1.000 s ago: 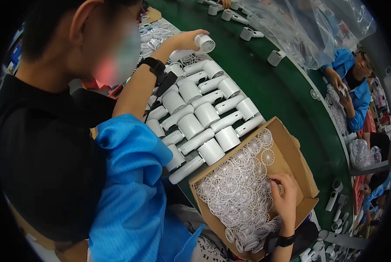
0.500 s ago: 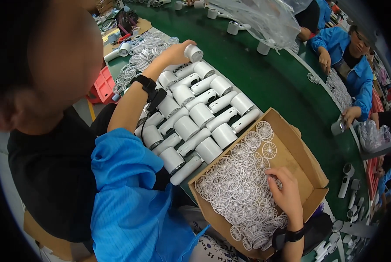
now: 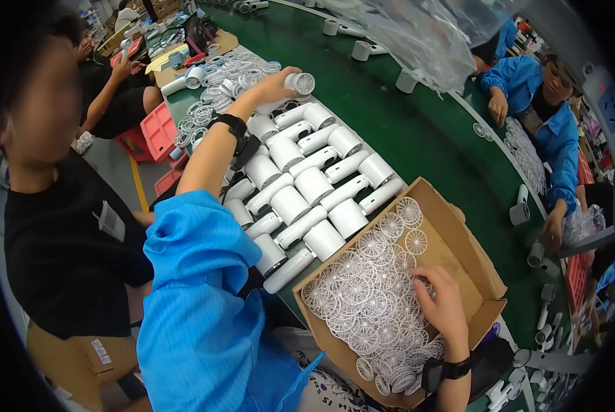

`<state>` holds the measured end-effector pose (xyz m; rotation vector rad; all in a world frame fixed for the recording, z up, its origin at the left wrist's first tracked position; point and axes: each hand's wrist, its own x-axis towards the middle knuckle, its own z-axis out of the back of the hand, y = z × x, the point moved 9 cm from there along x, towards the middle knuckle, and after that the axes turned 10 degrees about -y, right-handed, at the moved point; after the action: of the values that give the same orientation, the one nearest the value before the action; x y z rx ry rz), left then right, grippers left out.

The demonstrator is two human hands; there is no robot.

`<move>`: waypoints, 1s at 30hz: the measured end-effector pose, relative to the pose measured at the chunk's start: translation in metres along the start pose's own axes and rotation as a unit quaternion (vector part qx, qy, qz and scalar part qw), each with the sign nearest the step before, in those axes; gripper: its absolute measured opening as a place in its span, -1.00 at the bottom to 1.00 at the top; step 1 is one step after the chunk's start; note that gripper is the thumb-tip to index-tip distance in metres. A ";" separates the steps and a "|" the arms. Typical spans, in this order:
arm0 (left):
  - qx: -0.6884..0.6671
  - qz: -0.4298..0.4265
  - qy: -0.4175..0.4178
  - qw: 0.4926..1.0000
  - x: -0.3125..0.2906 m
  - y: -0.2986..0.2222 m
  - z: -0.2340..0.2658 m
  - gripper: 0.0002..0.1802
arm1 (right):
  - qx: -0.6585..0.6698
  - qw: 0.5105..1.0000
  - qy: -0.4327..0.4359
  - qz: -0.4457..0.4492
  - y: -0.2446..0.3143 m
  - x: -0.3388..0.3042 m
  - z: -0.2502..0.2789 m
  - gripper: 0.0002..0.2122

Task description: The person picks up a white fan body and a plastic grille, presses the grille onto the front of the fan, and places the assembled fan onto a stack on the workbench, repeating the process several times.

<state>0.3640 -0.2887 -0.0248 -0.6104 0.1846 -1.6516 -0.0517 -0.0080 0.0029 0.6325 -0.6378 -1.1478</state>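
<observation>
In the head view, the left hand [image 3: 273, 85] has its fingers closed around one white fan head [image 3: 300, 84], whose round grille end shows, above the far end of the rows. The right hand [image 3: 446, 305] reaches into one open cardboard box [image 3: 471, 250], thumb and forefinger close together at the edge of a heap of white spoked discs [image 3: 372, 302]; I cannot tell whether they pinch one. The discs overlap too much to count; one loose disc [image 3: 416, 241] lies at the heap's upper right side. Beside the box, at least twelve white fans [image 3: 313, 185] lie in interlocked rows, heads and handles alternating. One black wristband is on each wrist. Past the rows is one tangled pile of white rings [image 3: 228, 77]. Three white fan bodies [image 3: 407, 81] stand out along the upper part of the green surface [image 3: 438, 144], and one co-worker in blue [image 3: 561, 141] sits across it.
</observation>
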 end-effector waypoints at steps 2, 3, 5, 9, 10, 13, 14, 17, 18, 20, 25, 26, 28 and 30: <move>0.007 0.005 -0.014 1.000 0.002 0.006 0.002 -0.30 | -0.001 1.000 0.004 0.002 0.000 -0.002 -0.003 -0.85; 0.009 0.005 -0.023 1.000 0.005 -0.002 0.003 -0.31 | -0.005 1.000 0.005 -0.002 -0.002 -0.003 -0.002 -0.85; 0.009 0.009 -0.034 0.999 0.004 -0.010 0.011 -0.32 | -0.012 1.000 0.008 -0.005 -0.002 -0.002 -0.002 -0.85; -0.071 0.006 0.121 0.990 -0.006 -0.020 -0.002 -0.30 | -0.021 1.000 0.015 0.005 0.003 0.000 -0.003 -0.85; -0.082 0.018 0.122 0.989 -0.006 -0.019 -0.005 -0.30 | -0.020 1.000 0.012 -0.001 0.002 -0.001 -0.003 -0.85; -0.115 0.051 0.128 0.984 -0.008 -0.012 -0.008 -0.30 | -0.020 1.000 0.005 -0.015 -0.002 -0.001 -0.002 -0.85; -0.127 0.062 0.132 0.981 -0.009 -0.009 -0.009 -0.30 | -0.018 1.000 0.009 -0.020 -0.003 -0.001 -0.003 -0.85; -0.160 0.096 0.147 0.971 -0.006 -0.004 -0.016 -0.30 | -0.015 0.999 0.017 -0.030 -0.005 -0.001 -0.002 -0.85; -0.170 0.109 0.153 0.967 -0.006 -0.001 -0.021 -0.30 | -0.018 0.999 0.017 -0.030 -0.006 -0.001 -0.001 -0.85; -0.189 0.136 0.164 0.959 -0.006 0.004 -0.026 -0.30 | -0.023 0.999 0.019 -0.030 -0.006 0.000 -0.001 -0.85; -0.077 0.022 0.111 0.991 0.006 0.003 -0.016 -0.30 | -0.029 0.999 0.021 -0.030 -0.006 0.001 -0.003 -0.84; -0.070 0.035 0.130 0.988 0.003 0.007 -0.018 -0.30 | -0.027 0.999 0.021 -0.030 -0.006 0.001 -0.003 -0.84; -0.057 0.060 0.167 0.982 -0.002 0.015 -0.022 -0.29 | -0.026 0.999 0.019 -0.031 -0.005 0.001 -0.003 -0.84; -0.089 0.081 0.178 0.977 -0.005 0.019 -0.021 -0.28 | -0.032 0.999 0.018 -0.022 -0.007 0.000 -0.004 -0.84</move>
<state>0.3705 -0.2919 -0.0524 -0.4150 0.6331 -1.5852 -0.0532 -0.0098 -0.0045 0.6145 -0.5577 -1.1913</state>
